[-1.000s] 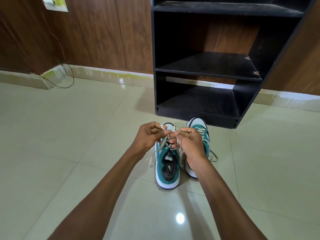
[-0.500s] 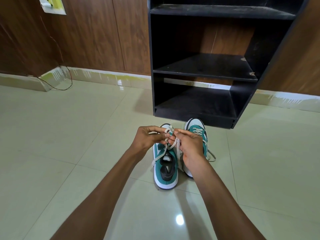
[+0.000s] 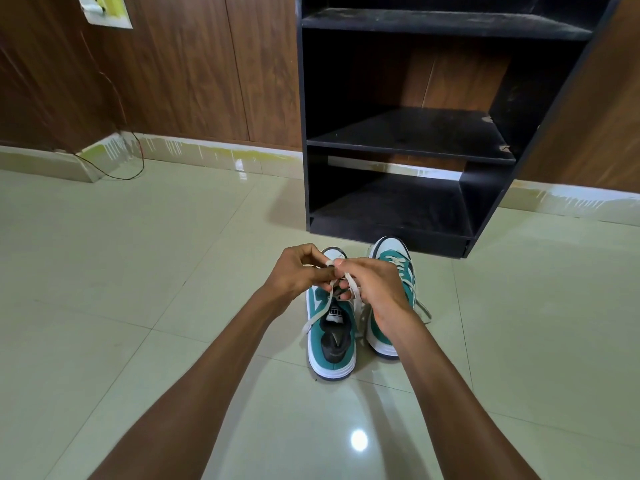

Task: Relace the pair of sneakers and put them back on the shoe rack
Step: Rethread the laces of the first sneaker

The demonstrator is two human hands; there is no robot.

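Two teal and white sneakers stand side by side on the tiled floor, toes toward the black shoe rack. Over the left sneaker, my left hand and my right hand meet, both pinching its cream lace. Loose lace ends hang down on either side of the shoe's tongue. The right sneaker is laced, and my right hand hides much of it. All the rack's shelves are bare.
Brown wood panelling lines the wall behind the rack. A thin black wire trails onto the floor at the far left corner, below a paper stuck to the wall. Glossy cream tiles spread out around the shoes.
My hands stay joined over the left sneaker while the fingers work the lace. The lace now runs down across my right fingers. The view has drifted slightly.
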